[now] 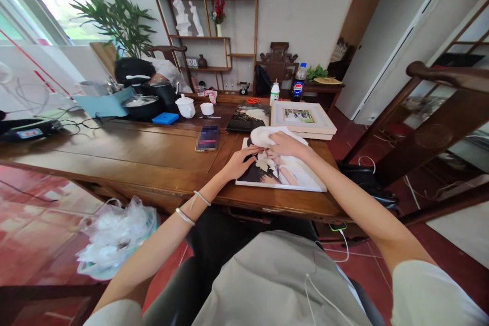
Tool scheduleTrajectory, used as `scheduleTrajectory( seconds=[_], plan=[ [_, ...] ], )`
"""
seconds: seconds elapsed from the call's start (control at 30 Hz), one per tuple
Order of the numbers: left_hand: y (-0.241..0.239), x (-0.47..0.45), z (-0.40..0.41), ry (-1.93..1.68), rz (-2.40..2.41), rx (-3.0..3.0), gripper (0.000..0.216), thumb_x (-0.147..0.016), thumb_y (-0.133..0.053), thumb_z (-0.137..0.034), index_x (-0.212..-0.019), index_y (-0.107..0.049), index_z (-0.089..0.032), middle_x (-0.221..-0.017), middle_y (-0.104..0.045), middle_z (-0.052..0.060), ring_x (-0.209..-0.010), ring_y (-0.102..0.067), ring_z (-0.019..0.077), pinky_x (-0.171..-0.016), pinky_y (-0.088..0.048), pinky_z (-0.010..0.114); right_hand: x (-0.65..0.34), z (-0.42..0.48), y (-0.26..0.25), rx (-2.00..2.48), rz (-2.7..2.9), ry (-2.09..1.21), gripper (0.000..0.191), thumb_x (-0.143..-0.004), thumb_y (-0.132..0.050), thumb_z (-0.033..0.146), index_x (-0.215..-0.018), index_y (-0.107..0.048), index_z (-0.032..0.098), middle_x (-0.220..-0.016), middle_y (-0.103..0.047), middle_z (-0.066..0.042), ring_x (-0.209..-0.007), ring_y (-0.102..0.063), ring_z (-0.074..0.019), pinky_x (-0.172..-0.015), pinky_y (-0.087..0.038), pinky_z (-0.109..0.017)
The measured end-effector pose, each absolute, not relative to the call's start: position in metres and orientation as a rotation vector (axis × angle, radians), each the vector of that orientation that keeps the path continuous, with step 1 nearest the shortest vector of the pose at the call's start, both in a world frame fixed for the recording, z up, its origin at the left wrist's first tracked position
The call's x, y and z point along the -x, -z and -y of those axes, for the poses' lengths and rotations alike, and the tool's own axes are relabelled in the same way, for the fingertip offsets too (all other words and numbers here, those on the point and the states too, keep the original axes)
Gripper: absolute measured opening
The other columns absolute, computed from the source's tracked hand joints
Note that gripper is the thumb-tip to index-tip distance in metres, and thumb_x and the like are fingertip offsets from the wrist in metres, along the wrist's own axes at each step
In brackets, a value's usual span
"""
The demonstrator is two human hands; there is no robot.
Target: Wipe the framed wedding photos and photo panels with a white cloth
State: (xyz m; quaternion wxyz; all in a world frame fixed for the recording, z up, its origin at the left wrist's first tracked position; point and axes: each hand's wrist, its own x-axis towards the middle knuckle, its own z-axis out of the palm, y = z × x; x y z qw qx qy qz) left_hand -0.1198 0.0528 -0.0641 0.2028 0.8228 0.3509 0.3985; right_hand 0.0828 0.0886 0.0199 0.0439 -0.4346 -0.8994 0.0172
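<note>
A photo panel or album (282, 175) with a printed picture of people lies flat near the table's front edge. My right hand (284, 143) presses a bunched white cloth (263, 136) against its upper part, fingers closed on the cloth. On the panel's left side rests my left hand (242, 162), its fingers stretched out and touching the surface beside the cloth. Behind the panel lie a dark photo album (248, 118) and a white-framed photo (301, 116) on top of another pale frame or box. The cloth and my right hand cover part of the printed picture.
A phone (207, 138) lies left of the panel. Farther back stand a white teapot (185, 107), a small white cup (207, 108), a white bottle (274, 92) and a cola bottle (299, 84). Red-handled scissors (252, 101) lie behind the album. A plastic bag (116, 239) sits on the floor.
</note>
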Motion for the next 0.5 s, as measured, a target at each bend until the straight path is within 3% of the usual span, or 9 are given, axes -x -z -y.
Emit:
scheduleTrajectory(
  seconds=[0.1, 0.27, 0.4, 0.5],
  plan=[
    [0.063, 0.12, -0.052, -1.102, -0.971, -2.297, 0.038, -0.09, -0.045, -0.023, -0.125, -0.06, -0.017, -0.132, -0.057, 0.006, -0.13, -0.045, 0.0212, -0.113, -0.03, 0.042, -0.124, -0.079, -0.012, 1.452, 2.732, 0.13, 0.027, -0.081, -0.043, 0.013, -0.101, -0.061, 0.009, -0.106, -0.065, -0.019, -0.094, -0.061, -0.0268, -0.075, -0.042, -0.03],
    [0.064, 0.121, -0.052, -1.123, -0.969, -2.293, 0.037, -0.09, -0.045, -0.025, -0.124, -0.061, -0.019, -0.131, -0.058, 0.005, -0.13, -0.045, 0.0217, -0.113, -0.031, 0.042, -0.171, -0.053, -0.004, 1.627, 2.669, 0.28, 0.026, -0.081, -0.044, 0.012, -0.097, -0.063, 0.008, -0.101, -0.066, -0.02, -0.095, -0.061, -0.0289, -0.081, -0.044, -0.034],
    [0.065, 0.121, -0.053, -1.101, -0.999, -2.294, 0.038, -0.09, -0.045, -0.025, -0.124, -0.06, -0.019, -0.131, -0.058, 0.005, -0.13, -0.045, 0.0221, -0.113, -0.031, 0.043, -0.165, 0.003, -0.005, 1.423, 2.735, 0.27, 0.026, -0.071, -0.048, 0.005, -0.086, -0.068, 0.009, -0.126, -0.057, -0.022, -0.113, -0.056, -0.0314, -0.096, -0.041, -0.04],
    [0.064, 0.121, -0.052, -1.086, -1.008, -2.3, 0.038, -0.09, -0.045, -0.026, -0.124, -0.061, -0.019, -0.131, -0.058, 0.005, -0.13, -0.045, 0.0224, -0.113, -0.031, 0.043, -0.149, 0.051, -0.006, 1.258, 2.78, 0.158, 0.028, -0.065, -0.049, 0.004, -0.082, -0.071, 0.013, -0.137, -0.051, -0.018, -0.127, -0.046, -0.0325, -0.105, -0.035, -0.045]
  ],
)
